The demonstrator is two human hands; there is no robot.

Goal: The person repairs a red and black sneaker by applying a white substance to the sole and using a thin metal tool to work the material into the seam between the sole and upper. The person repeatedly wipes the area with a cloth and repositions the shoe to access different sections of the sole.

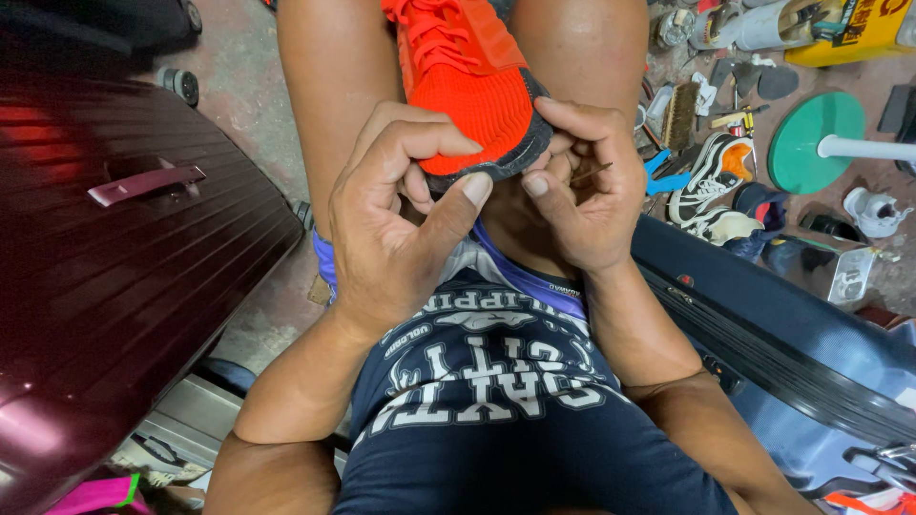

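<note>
A bright orange knit sneaker (465, 72) lies between my knees, its toe toward me and its dark sole edge showing. My left hand (401, 215) grips the toe from the left, thumb pressed under the sole edge. My right hand (582, 186) pinches the toe from the right and holds a thin needle-like tool (593, 173) between its fingers. Both hands meet at the shoe's tip above my dark blue printed shirt (496, 391).
A dark red hard suitcase (114, 248) with a handle fills the left side. A dark blue suitcase (763, 324) lies at the right. On the concrete floor at the upper right are a black-and-white sneaker (711, 176), brushes, small tools, a green disc stand (811, 143) and a yellow container.
</note>
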